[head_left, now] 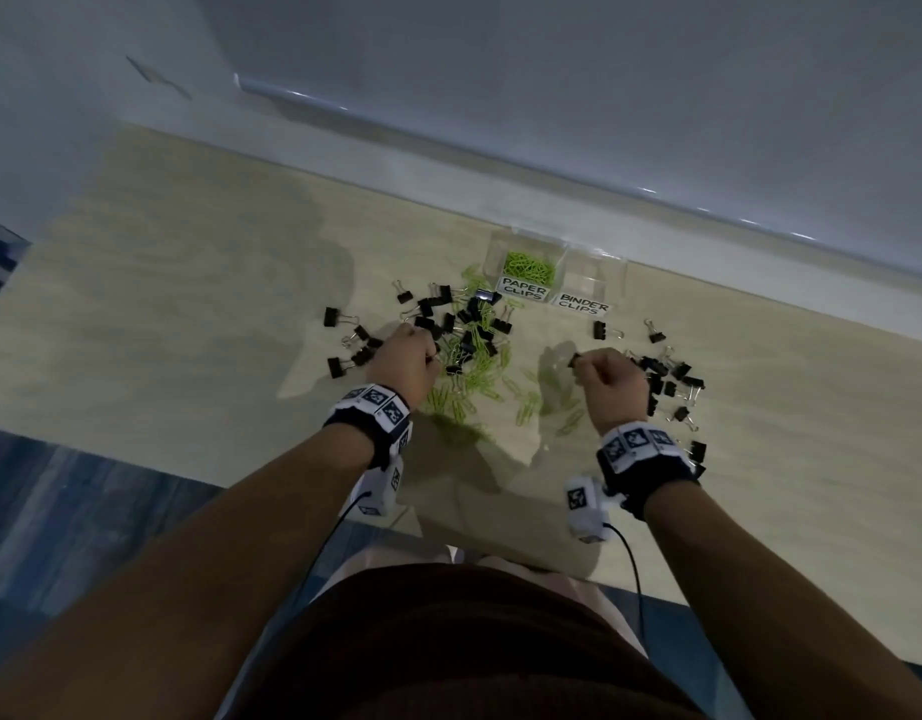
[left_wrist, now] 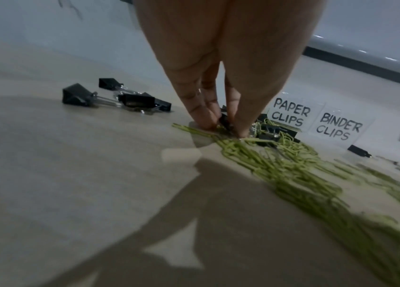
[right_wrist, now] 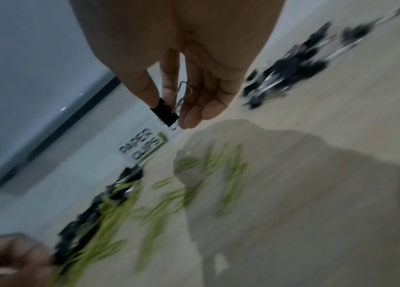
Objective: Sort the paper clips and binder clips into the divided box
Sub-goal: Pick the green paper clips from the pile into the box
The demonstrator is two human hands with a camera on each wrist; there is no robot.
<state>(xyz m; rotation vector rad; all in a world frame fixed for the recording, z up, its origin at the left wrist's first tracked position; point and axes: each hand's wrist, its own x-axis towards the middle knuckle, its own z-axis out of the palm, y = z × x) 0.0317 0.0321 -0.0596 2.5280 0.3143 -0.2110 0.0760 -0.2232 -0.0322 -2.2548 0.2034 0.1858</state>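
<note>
Though blurred, right hand (right_wrist: 181,101) pinching a binder clip (right_wrist: 165,113); left hand (left_wrist: 218,116) fingertips around another, half hidden.

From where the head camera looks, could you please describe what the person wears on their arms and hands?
Both arms are bare, with no sleeves or gloves. The left wrist and right wrist each carry a dark band topped with white blocks printed with black square markers. A white marked camera block hangs inside each wrist, trailing a thin black cable.
</note>
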